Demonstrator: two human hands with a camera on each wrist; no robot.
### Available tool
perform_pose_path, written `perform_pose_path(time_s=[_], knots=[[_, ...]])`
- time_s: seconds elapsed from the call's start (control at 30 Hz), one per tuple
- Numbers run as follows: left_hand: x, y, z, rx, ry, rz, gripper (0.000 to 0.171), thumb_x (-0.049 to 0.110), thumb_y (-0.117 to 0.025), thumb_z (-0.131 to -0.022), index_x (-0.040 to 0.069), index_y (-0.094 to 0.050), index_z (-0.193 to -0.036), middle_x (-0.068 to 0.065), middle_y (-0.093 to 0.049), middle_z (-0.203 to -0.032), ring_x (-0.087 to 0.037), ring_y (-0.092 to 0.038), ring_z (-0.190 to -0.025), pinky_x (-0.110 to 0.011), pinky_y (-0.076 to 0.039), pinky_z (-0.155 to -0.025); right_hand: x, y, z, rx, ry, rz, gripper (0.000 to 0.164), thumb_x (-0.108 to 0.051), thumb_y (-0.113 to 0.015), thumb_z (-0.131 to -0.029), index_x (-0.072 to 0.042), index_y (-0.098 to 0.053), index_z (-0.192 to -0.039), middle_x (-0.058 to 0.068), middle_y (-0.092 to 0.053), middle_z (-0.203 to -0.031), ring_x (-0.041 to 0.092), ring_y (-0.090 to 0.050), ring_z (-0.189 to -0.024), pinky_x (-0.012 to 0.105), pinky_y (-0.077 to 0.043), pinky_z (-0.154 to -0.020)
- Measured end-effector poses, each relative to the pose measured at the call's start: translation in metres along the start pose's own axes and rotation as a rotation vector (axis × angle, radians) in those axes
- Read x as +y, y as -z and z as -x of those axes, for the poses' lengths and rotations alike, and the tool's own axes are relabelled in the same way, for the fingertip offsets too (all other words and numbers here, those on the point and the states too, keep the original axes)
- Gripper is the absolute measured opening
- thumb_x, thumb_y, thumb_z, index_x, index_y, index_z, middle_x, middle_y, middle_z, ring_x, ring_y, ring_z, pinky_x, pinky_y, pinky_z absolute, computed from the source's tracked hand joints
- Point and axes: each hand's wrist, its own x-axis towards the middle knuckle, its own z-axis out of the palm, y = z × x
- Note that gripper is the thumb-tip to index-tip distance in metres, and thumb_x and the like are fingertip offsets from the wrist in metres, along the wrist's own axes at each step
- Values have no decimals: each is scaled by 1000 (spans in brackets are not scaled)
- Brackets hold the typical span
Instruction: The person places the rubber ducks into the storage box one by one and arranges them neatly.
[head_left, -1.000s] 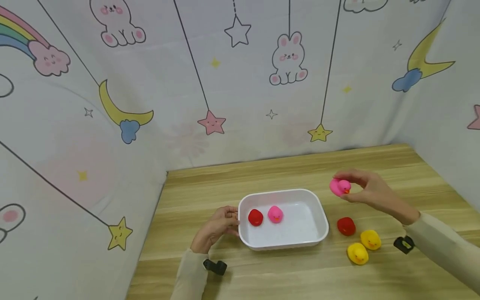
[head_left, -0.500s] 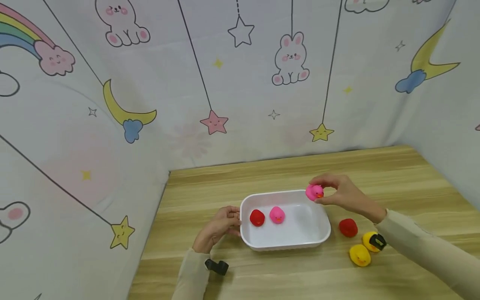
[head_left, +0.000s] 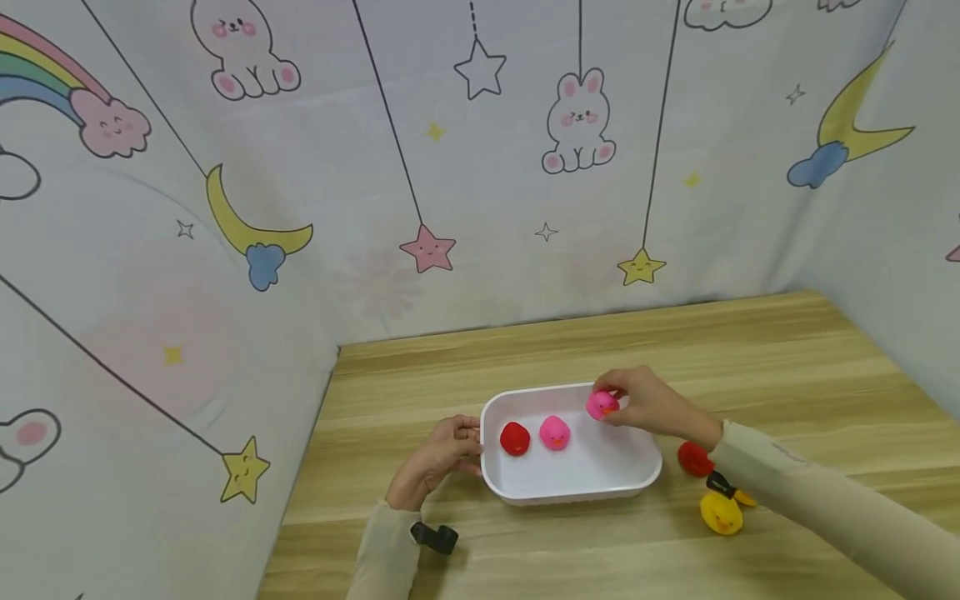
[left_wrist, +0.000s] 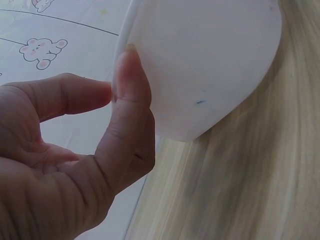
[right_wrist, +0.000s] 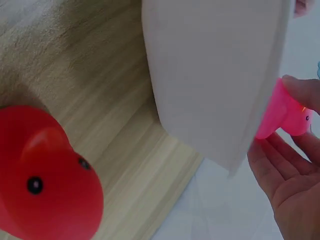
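Note:
My right hand [head_left: 651, 403] pinches a pink rubber duck [head_left: 602, 406] over the back right part of a white plastic basin [head_left: 577, 498]. In the right wrist view that same duck [right_wrist: 287, 112] shows beyond the basin wall, thumb on one side and fingers on the other. The left hand [head_left: 438, 458] grips the basin's left rim between thumb and finger, as the left wrist view shows up close. Inside the basin sit a red rubber duck [head_left: 514, 438] on the left and another pink rubber duck [head_left: 555, 433] beside it.
Right of the basin, a red duck [head_left: 694, 459] and a yellow duck [head_left: 722, 513] stand on the wooden table [head_left: 420, 375]. A second yellow duck [head_left: 745, 497] is mostly hidden by the right sleeve. A printed cloth [head_left: 495, 183] hangs behind.
From the right, my right hand has carried the pink duck leftward and down over the basin. The left hand keeps its grip on the rim.

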Motion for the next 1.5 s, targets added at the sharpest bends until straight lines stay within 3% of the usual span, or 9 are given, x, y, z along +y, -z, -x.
perform_pose_path(time_s=[0.33, 0.73, 0.93, 1.1, 1.23, 1.5], knots=[[0, 1, -1, -3, -1, 4, 49, -11, -55, -86, -20, -38, -131, -14, -61, -100, -13, -61, -79, -25, -61, -59, -1, -18, -11, -76, -24, 153, 29, -6, -85, -79, -7, -72, -104, 0, -65, -99, 15, -57, -84, 23, -56, -71], [1, 0, -2, -15, 5, 14, 49, -12, -54, -86, -19, -37, -131, -14, -59, -101, -13, -61, -78, -24, -61, -59, 8, -29, -18, -139, -66, 170, 31, -4, -88, -75, -5, -69, -99, -4, -61, -86, 14, -53, -75, 24, -52, -65], [1, 0, -3, -18, 7, 13, 49, -12, -54, -86, -19, -36, -132, -15, -59, -102, -13, -61, -78, -25, -61, -59, 11, -32, -19, -158, -99, 168, 33, -6, -90, -73, -8, -68, -98, -5, -60, -88, 14, -53, -77, 24, -54, -66], [0, -1, -3, -13, 10, 12, 49, -12, -54, -87, -19, -36, -132, -15, -59, -102, -14, -61, -78, -25, -61, -59, 10, -31, -18, -175, -109, 199, 38, -6, -91, -72, -8, -69, -102, 1, -63, -102, 18, -56, -88, 30, -58, -78], [0, -2, -3, -10, 14, 3, 49, -11, -54, -87, -19, -36, -132, -15, -59, -101, -13, -61, -79, -25, -61, -60, 7, -24, -12, -191, -106, 196, 48, -10, -90, -73, -4, -68, -115, 8, -65, -118, 24, -59, -102, 38, -59, -88], [0, -1, -3, -13, 10, -9, 49, -11, -53, -88, -20, -35, -133, -15, -59, -102, -14, -61, -80, -24, -61, -59, 4, 14, 19, -56, -89, 28, 73, -23, -90, -75, -3, -59, -138, 17, -59, -138, 43, -55, -124, 61, -52, -97]])
